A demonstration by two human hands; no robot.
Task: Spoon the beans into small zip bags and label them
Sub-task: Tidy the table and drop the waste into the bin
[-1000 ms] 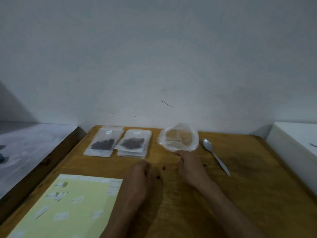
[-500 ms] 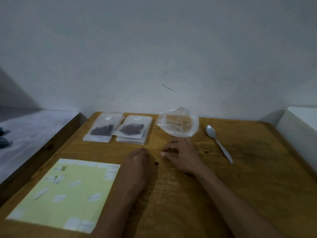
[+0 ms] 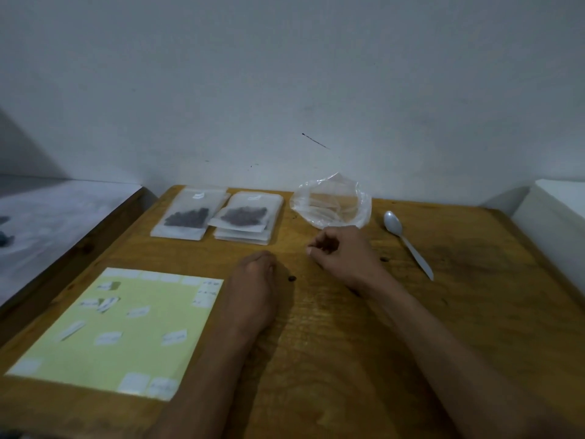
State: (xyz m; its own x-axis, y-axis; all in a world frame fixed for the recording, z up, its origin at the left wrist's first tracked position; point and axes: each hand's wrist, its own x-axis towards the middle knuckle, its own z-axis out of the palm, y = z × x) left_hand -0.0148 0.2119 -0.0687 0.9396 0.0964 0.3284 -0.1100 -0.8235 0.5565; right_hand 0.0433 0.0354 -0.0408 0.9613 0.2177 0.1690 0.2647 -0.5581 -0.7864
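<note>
A wooden table [image 3: 443, 312]. Two filled zip bags [image 3: 215, 217] lie by the wall; a stray bean [image 3: 291, 278] sits between the hands. The left hand [image 3: 253, 286] rests curled, holding nothing visible. The right hand [image 3: 342, 251] pinches its fingertips — on what, I cannot tell. A careless sweep could knock the bean off. Half a second ago that hand lay flatter.

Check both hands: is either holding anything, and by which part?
Left hand rests curled on the table, nothing visible in it. Right hand has fingertips pinched; any contents cannot be told.
</note>
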